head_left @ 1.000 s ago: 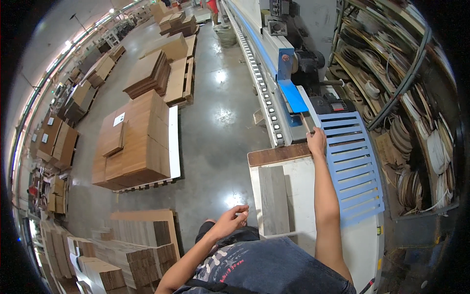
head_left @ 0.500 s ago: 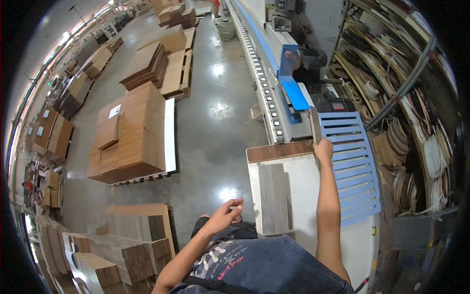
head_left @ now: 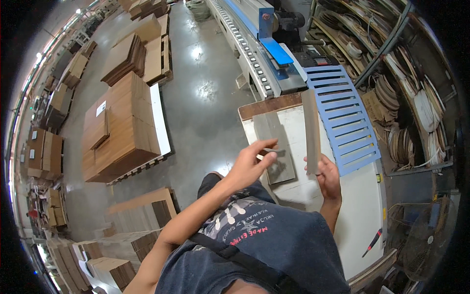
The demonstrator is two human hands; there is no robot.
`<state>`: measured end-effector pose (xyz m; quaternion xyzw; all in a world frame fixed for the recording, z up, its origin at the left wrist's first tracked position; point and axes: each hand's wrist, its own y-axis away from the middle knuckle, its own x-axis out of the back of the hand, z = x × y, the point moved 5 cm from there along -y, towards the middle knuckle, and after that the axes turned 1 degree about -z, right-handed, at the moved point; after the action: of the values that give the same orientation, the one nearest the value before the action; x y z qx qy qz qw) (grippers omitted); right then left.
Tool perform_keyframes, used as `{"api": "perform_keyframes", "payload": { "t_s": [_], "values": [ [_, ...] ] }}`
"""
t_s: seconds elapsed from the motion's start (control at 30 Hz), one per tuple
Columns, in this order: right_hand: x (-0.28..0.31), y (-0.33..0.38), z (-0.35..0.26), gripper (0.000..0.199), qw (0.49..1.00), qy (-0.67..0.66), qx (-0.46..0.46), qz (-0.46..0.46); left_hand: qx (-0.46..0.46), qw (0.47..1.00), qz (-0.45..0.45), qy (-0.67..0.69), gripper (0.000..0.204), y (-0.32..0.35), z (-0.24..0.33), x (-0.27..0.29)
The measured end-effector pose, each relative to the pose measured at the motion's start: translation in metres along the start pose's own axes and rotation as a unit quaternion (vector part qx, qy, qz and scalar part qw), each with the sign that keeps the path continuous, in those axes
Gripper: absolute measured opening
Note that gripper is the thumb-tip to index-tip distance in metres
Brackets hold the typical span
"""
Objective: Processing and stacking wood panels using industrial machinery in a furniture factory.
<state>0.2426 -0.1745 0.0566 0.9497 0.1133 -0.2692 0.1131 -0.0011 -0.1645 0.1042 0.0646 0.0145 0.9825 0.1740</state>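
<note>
The right hand (head_left: 327, 172) closes its grip around the lower end of a long, narrow grey-brown wooden strip (head_left: 311, 128), holding it on edge so that it runs up and away from the grip toward the blue slatted metal rack (head_left: 345, 115). The left hand (head_left: 248, 165) is raised just to the left of that grip; its fingers pinch a small thin grey sliver (head_left: 270, 150), whose tip points toward the strip without touching it.

Directly beneath both hands lies a flat grey rectangular board (head_left: 275, 144) on the white surface (head_left: 364, 210). A brown wooden edge piece (head_left: 269, 106) borders the far end of the surface, beyond the board. A red-and-black hand tool (head_left: 372, 242) lies on the surface well to the right and nearer than the right hand. Beyond the rack stands a blue-and-grey machine with a roller track (head_left: 254, 39). Stacks of brown panels on pallets (head_left: 120, 130) stand on the grey concrete floor (head_left: 205, 112), well to the left.
</note>
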Motion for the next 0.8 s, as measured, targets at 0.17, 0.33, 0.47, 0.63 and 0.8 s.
{"api": "perform_keyframes", "payload": {
  "t_s": [0.17, 0.33, 0.47, 0.63, 0.8],
  "values": [
    [-0.060, 0.028, 0.022, 0.056, 0.858, 0.497, 0.056, 0.113, 0.100, 0.974, -0.051, 0.195, 0.064, 0.007, -0.020, -0.030],
    [-0.092, 0.026, 0.044, 0.054, 0.738, 0.644, 0.142, 0.141, 0.114, 0.978, -0.002, 0.173, 0.067, 0.003, -0.046, -0.022],
    [-0.099, 0.015, 0.053, 0.054, 0.712, 0.672, 0.138, 0.149, 0.165, 0.974, 0.022, 0.156, 0.067, 0.001, -0.061, -0.011],
    [-0.105, 0.009, 0.057, 0.055, 0.692, 0.695, 0.130, 0.143, 0.195, 0.976, 0.029, 0.093, 0.069, 0.000, -0.068, -0.005],
    [-0.099, 0.007, 0.051, 0.054, 0.693, 0.692, 0.148, 0.141, 0.233, 0.970, 0.002, 0.065, 0.068, 0.001, -0.070, -0.007]
  ]
}}
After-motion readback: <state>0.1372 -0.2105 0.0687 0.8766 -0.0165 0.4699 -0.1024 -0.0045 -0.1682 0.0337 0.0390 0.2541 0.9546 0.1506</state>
